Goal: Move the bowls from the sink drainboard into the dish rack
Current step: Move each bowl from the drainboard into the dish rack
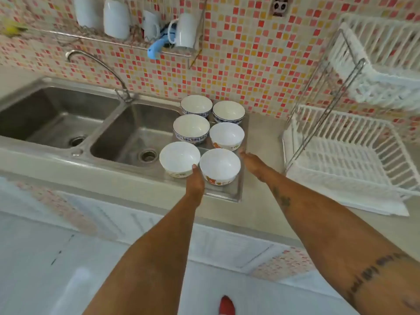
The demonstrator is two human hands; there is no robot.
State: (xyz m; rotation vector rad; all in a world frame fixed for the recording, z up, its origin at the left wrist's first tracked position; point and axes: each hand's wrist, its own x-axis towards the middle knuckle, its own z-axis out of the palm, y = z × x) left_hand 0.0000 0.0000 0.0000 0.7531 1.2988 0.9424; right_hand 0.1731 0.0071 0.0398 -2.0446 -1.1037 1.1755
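Several white bowls stand in two columns on the steel drainboard [227, 192] right of the sink. The back pair [196, 105] [228, 111] and the middle-left bowl [191, 127] have blue patterned sides. The middle-right bowl [226, 134] and the front pair have orange prints. My left hand [195, 181] grips the right side of the front-left bowl [178, 157], thumb on its rim; the bowl rests on the drainboard. My right hand [251, 161] is open beside the front-right bowl [219, 164], fingertips near its right edge. The white dish rack [347, 155] stands to the right.
A double steel sink [127, 135] with a curved tap [97, 64] lies to the left. White mugs [185, 30] hang on a wall rail above. The rack has an upper tier [381, 62] and sits on a white mat [375, 205] on the counter.
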